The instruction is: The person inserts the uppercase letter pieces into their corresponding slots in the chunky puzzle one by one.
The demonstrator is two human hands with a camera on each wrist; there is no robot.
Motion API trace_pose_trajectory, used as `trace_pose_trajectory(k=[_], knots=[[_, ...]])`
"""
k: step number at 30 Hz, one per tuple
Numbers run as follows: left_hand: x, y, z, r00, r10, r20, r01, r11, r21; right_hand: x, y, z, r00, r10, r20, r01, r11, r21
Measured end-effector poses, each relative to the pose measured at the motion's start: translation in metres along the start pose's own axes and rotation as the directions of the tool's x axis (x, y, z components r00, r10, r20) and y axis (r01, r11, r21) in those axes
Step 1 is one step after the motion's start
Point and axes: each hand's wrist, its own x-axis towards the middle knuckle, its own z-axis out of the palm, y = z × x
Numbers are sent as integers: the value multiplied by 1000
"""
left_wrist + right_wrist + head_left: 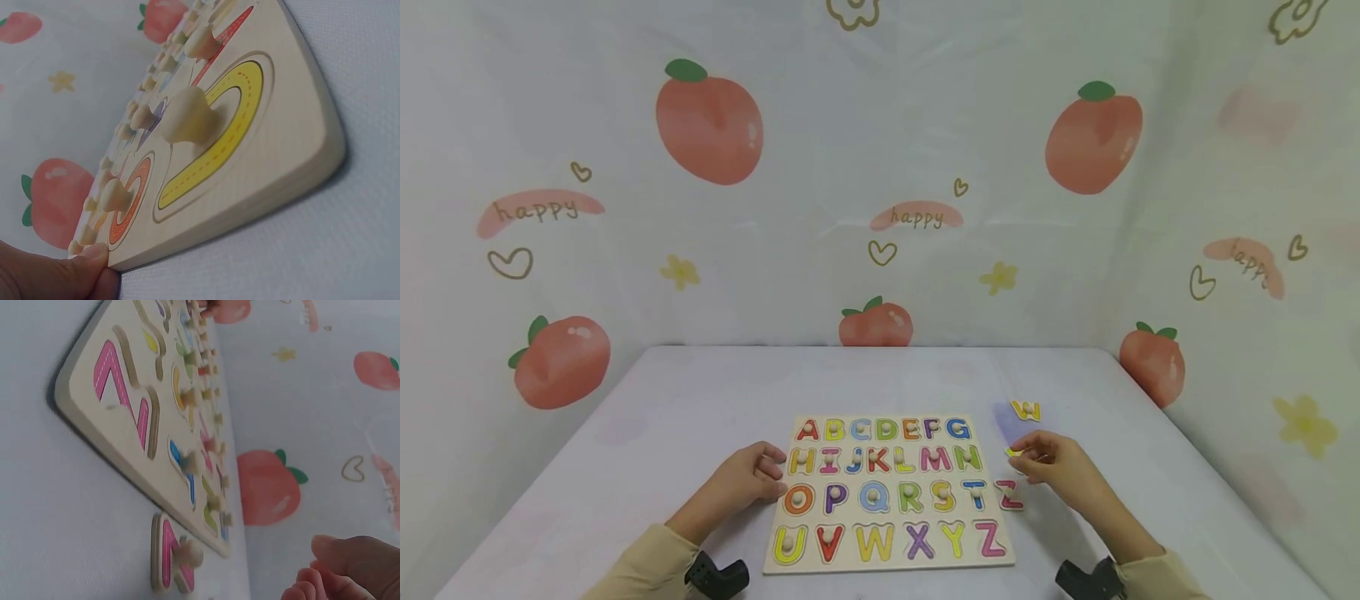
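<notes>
A wooden alphabet puzzle board [891,571] lies flat on the table, most of its knobbed letters seated. The W, X, Y and Z slots hold no pieces. My left hand [752,475] rests at the board's left edge, its thumb [94,251] touching the side near the O. Over to the right, my right hand [1052,462] hovers with thumb and fingers loosely bent, partly covering a yellow piece [1013,452]. In the right wrist view nothing shows between those fingertips. A pink Z piece [167,556] lies beside the board, nearer me than that hand.
A yellow W piece [1026,411] lies beyond the right hand, past the board's upper right corner. The white-covered table [625,500] meets a printed cloth backdrop [805,275] with peaches behind and at the sides.
</notes>
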Motion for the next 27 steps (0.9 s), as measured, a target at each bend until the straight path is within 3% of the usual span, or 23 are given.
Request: trace_pose_trajectory(k=[5,14,27], knots=[[0,0,0,1000,1,-2,-1,1000,4,-2,12,-18,996,57,-62,-59,998,-29],[1,0,-1,1000,-2,12,1,1000,5,-2,30,-32,994,69,-83,-74,996,-49],[-1,3,-1,1000,-10,9,10,1000,0,16,25,-37,995,72,-71,-77,994,-72]])
